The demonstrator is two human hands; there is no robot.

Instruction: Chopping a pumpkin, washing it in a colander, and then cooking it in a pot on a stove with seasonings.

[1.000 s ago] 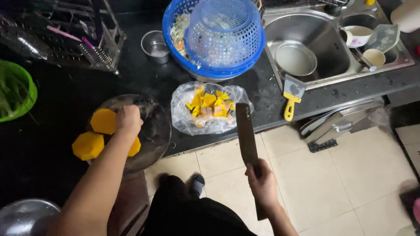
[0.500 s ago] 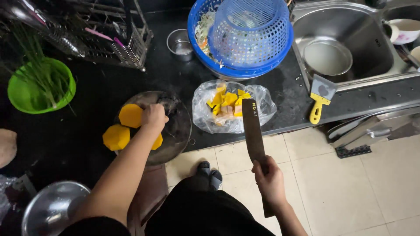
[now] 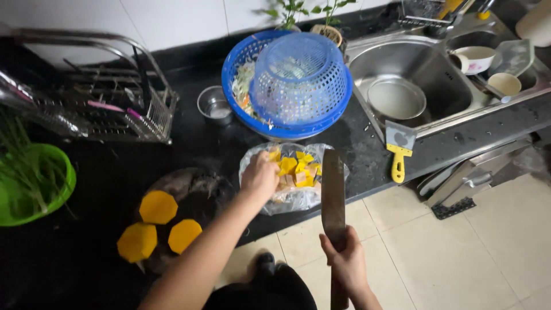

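1. My left hand (image 3: 259, 177) is stretched out over the clear plastic bag (image 3: 290, 195) at the front edge of the black counter (image 3: 189, 143). The fingers are curled down at the bag's mouth, among the yellow pumpkin cubes (image 3: 295, 169). I cannot tell whether they are pinching a cube or just resting on the heap.

2. My right hand (image 3: 344, 261) is clenched round the handle of a cleaver (image 3: 333, 192). The blade's long axis runs almost straight away from me, tip toward the blue basin (image 3: 270, 123). It hangs off the counter's edge, above the tiled floor (image 3: 459, 252), just to the right of the bag.

3. The bag lies between my two hands, so the left is on it and the blade is just beside it. The cubes sit heaped in the middle of the bag.

4. Three peeled orange pumpkin slices (image 3: 158, 206) lie on the round dark chopping board (image 3: 195, 189), left of the bag and nearer to my left arm than to the cleaver.

5. Behind the bag, an upturned blue colander (image 3: 298, 77) sits in the blue basin with vegetable scraps.

6. To the right, a yellow-handled scraper (image 3: 399, 149) lies by the steel sink (image 3: 413, 74). A green bowl (image 3: 34, 183) of greens stands far left, below the dish rack (image 3: 115, 97).
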